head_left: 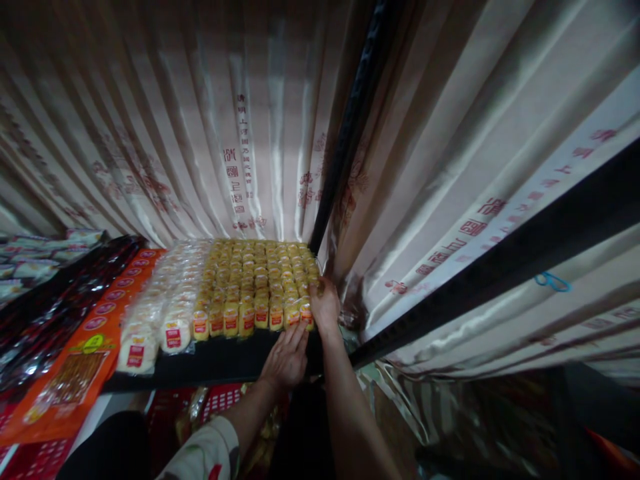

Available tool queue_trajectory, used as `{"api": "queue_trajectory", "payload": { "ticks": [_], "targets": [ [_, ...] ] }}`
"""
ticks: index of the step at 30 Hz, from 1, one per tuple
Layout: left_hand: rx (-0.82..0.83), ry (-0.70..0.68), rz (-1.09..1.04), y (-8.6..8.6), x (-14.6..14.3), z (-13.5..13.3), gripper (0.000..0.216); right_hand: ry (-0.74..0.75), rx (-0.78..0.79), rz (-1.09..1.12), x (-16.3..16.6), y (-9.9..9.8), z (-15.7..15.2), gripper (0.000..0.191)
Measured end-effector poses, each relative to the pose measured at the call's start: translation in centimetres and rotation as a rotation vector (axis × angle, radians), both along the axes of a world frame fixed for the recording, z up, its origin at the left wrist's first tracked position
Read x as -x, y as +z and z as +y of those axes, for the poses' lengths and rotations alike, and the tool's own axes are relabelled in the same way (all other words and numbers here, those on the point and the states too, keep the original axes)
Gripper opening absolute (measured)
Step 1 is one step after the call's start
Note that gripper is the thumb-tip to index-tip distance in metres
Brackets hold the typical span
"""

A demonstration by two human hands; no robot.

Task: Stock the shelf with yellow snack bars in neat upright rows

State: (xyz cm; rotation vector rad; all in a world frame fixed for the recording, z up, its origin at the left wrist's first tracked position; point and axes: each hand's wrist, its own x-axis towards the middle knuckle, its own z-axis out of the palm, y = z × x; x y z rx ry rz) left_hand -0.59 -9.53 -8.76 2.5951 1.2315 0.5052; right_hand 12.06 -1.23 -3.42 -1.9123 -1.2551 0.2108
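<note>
Rows of small yellow packaged cakes (260, 287) with red labels stand tightly packed on a black shelf (215, 360). My left hand (287, 357) rests its outstretched fingers against the front of the rightmost packs. Along the right side of the same block, my right hand (326, 303) presses with its fingers stretched forward; the fingertips are partly hidden. Neither hand appears to lift a pack. Left of the yellow cakes are rows of white round packaged cakes (175, 327), also with red labels.
Further left lie an orange snack packet (65, 387), dark glossy packets (65, 313) and white packets (37, 267). A black upright post (345, 143) stands at the back corner, beside pleated printed curtains (200, 133). Red baskets (230, 398) sit below the shelf.
</note>
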Motion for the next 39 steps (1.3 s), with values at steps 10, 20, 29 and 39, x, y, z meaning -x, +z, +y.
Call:
{"api": "queue_trajectory", "payload": {
  "ticks": [10,20,29,39],
  "targets": [
    [-0.019,0.013,-0.013,0.1,-0.1,-0.1,0.046,0.046,0.116,-0.044,0.1,1.0,0.5,0.048],
    [-0.064,0.012,-0.027,0.2,-0.1,-0.1,0.042,-0.024,0.140,-0.030,0.3,0.7,0.7,0.042],
    [-0.089,0.005,-0.039,0.2,0.0,-0.1,0.042,0.028,0.245,-0.036,-0.3,0.7,1.2,0.058],
    [-0.083,0.000,-0.042,-0.1,0.0,-0.2,0.043,0.052,0.247,0.091,-0.6,0.7,1.5,0.053]
  ]
}}
